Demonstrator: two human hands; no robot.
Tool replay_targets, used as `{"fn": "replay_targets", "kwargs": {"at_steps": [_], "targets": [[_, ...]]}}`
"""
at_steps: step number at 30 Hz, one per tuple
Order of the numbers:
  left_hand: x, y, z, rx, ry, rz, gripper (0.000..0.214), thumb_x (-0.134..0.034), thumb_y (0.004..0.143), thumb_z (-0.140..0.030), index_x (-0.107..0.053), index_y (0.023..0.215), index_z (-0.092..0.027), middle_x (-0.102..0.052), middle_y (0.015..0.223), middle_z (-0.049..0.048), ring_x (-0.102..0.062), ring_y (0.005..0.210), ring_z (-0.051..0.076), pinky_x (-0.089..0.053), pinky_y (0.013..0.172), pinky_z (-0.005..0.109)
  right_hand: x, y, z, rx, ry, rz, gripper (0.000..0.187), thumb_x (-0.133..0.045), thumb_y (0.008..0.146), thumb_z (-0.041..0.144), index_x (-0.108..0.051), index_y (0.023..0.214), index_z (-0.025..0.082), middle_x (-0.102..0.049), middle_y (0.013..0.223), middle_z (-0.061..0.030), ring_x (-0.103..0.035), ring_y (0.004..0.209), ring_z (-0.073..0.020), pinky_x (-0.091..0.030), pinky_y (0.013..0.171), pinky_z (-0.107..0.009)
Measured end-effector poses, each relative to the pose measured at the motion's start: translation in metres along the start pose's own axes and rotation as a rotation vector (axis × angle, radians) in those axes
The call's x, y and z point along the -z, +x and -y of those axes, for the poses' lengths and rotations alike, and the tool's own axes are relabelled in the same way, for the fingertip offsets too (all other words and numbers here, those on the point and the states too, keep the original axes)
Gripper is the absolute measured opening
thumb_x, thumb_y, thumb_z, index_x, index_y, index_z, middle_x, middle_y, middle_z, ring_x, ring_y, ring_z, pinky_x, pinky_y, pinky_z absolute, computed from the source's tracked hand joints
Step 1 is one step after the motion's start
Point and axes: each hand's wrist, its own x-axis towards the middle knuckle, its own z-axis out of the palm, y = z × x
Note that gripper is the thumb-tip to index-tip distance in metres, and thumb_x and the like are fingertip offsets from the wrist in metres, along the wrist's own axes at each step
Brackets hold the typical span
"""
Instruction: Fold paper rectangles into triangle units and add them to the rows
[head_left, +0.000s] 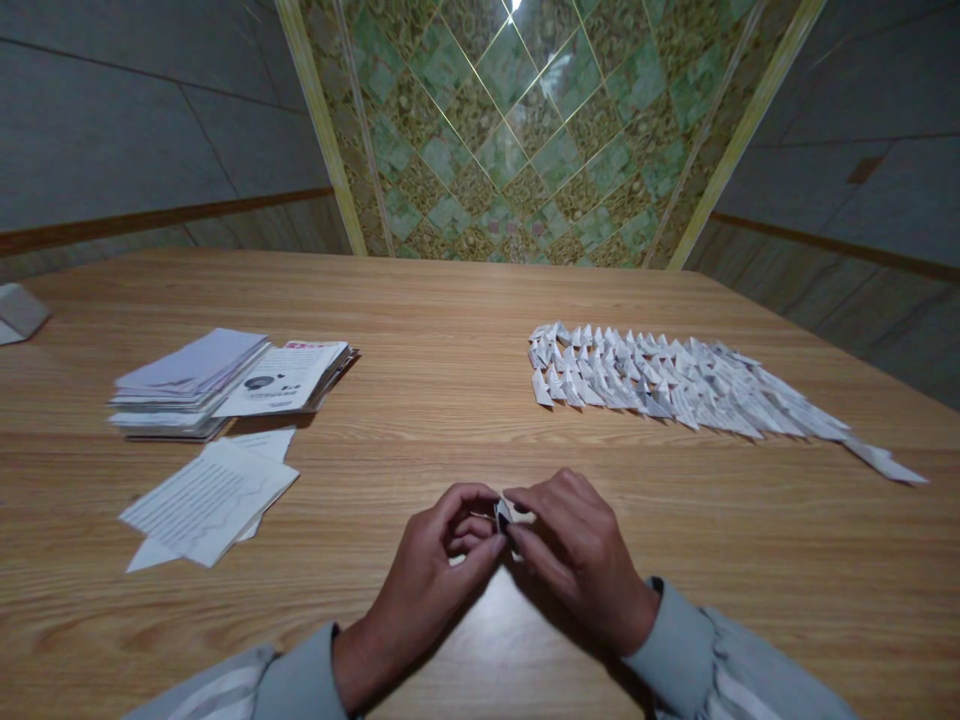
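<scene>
Between my two hands, just above the near middle of the table, is a small folded piece of paper [503,514]. My left hand [448,545] pinches it from the left with thumb and forefinger. From the right, my right hand [581,545] grips it the same way, fingertips close to the left ones. Most of the folded paper is hidden by the fingers. Beyond my right hand stand rows of small folded paper boats [637,375], made of printed paper, packed closely and trailing off to the right.
On the left lie a stack of paper and booklets [187,375] and several loose printed sheets [210,500] in front of it. A white box-like object [21,312] sits at the far left edge. The wooden table [420,340] reaches back toward a tiled wall [517,130].
</scene>
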Motion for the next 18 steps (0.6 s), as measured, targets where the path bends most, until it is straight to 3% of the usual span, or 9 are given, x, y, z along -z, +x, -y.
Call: {"fn": "replay_targets", "kwargs": {"at_steps": [10, 18], "targets": [[0.0011, 0.0021, 0.0008, 0.061, -0.197, -0.018, 0.019, -0.069, 0.079, -0.019, -0.06, 0.095, -0.02, -0.068, 0.081, 0.001, -0.066, 0.074, 0.015, -0.053, 0.068, 0.025, -0.0018, -0.0015, -0.0024, 0.008, 0.001, 0.033, 0.024, -0.051, 0.091, 0.008, -0.062, 0.109, 0.02, -0.064, 0.1, -0.009, -0.055, 0.088, -0.0225, -0.045, 0.075, -0.036], [0.005, 0.0048, 0.002, 0.062, -0.171, -0.048, 0.018, -0.071, 0.081, -0.026, -0.062, 0.095, -0.018, -0.067, 0.085, 0.0016, -0.064, 0.078, 0.015, -0.051, 0.071, 0.026, -0.0044, -0.0033, -0.0023, -0.008, 0.024, 0.075, 0.021, -0.052, 0.091, 0.007, -0.061, 0.107, 0.018, -0.063, 0.101, -0.0101, -0.057, 0.09, -0.0225, -0.047, 0.076, -0.034]]}}
